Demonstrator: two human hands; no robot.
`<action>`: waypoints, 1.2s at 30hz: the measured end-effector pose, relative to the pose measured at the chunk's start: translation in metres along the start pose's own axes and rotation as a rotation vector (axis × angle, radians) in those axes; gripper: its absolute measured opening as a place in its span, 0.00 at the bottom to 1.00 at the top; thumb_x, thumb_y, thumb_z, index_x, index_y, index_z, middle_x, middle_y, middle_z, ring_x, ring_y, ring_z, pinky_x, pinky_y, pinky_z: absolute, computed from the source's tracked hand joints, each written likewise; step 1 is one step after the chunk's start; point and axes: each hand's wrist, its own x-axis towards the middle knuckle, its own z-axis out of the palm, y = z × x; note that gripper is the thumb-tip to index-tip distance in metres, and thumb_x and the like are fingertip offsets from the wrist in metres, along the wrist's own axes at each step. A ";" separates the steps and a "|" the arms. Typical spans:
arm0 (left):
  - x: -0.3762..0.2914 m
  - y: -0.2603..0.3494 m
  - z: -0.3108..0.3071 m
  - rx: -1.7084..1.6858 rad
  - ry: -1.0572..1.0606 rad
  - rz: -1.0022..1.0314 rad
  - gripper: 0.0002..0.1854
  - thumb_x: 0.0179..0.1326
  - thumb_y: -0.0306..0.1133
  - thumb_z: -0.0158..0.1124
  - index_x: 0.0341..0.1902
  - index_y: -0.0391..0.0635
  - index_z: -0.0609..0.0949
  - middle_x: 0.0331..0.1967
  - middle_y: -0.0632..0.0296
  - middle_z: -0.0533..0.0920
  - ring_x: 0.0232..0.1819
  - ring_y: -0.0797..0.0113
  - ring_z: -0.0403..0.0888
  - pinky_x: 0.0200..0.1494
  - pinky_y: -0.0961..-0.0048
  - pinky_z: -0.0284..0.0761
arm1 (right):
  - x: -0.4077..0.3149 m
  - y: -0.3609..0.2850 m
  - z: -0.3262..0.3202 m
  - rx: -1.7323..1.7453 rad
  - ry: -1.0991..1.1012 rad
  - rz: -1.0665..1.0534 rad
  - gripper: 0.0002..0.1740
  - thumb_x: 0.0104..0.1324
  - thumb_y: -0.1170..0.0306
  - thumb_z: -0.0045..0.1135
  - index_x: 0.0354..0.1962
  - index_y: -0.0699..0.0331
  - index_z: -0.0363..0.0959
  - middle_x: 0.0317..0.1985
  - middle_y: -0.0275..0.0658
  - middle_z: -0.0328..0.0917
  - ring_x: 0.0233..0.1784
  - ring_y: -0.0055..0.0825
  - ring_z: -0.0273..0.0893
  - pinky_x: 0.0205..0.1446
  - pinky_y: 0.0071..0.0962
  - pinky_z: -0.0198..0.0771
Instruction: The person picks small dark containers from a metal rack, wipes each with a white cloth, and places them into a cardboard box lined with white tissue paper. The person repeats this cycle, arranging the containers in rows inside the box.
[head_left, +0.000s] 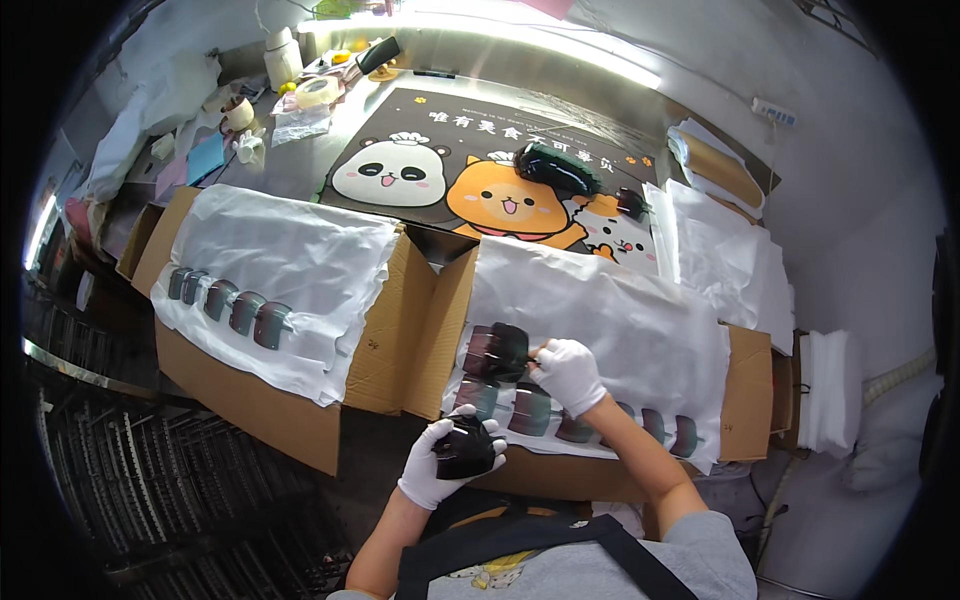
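Note:
White gloves cover both of my hands. My left hand (429, 474) cups a stack of glossy dark tinted lenses (466, 452) near the front edge of the right cardboard box. With fingertips closed on its small end tab, my right hand (568, 377) holds a dark lens (508, 351) over white paper (592, 322) on that box. Just left of the held lens is a reddish-brown tinted lens (478, 346), partly overlapped by it. Several more tinted lenses (530, 410) lie in a row along the paper's front, some hidden behind my right forearm.
A left cardboard box (386, 352) carries paper with a row of tinted lenses (231, 305). Behind, a cartoon mat (375, 217) holds a dark lens stack (556, 169). White sheets (720, 247) are piled right. Dark racks (142, 465) stand lower left.

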 end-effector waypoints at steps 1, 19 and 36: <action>0.001 -0.001 -0.001 -0.019 -0.034 -0.003 0.22 0.66 0.40 0.63 0.63 0.53 0.76 0.60 0.45 0.77 0.60 0.40 0.78 0.67 0.36 0.72 | -0.010 0.007 -0.004 -0.006 0.046 0.035 0.06 0.55 0.65 0.69 0.27 0.56 0.83 0.27 0.35 0.79 0.32 0.35 0.80 0.39 0.36 0.76; 0.062 -0.053 0.012 0.075 0.029 -0.199 0.22 0.65 0.41 0.64 0.62 0.54 0.77 0.59 0.46 0.77 0.60 0.40 0.77 0.65 0.41 0.74 | -0.181 0.136 -0.113 -0.172 -0.083 0.337 0.05 0.53 0.66 0.72 0.26 0.56 0.84 0.30 0.34 0.82 0.34 0.35 0.81 0.42 0.36 0.77; 0.129 -0.097 0.061 0.287 0.069 -0.211 0.30 0.62 0.42 0.62 0.67 0.46 0.73 0.62 0.50 0.78 0.60 0.41 0.76 0.66 0.42 0.72 | -0.179 0.108 -0.155 0.201 0.012 0.378 0.08 0.59 0.63 0.67 0.32 0.58 0.86 0.30 0.39 0.82 0.37 0.38 0.82 0.46 0.38 0.77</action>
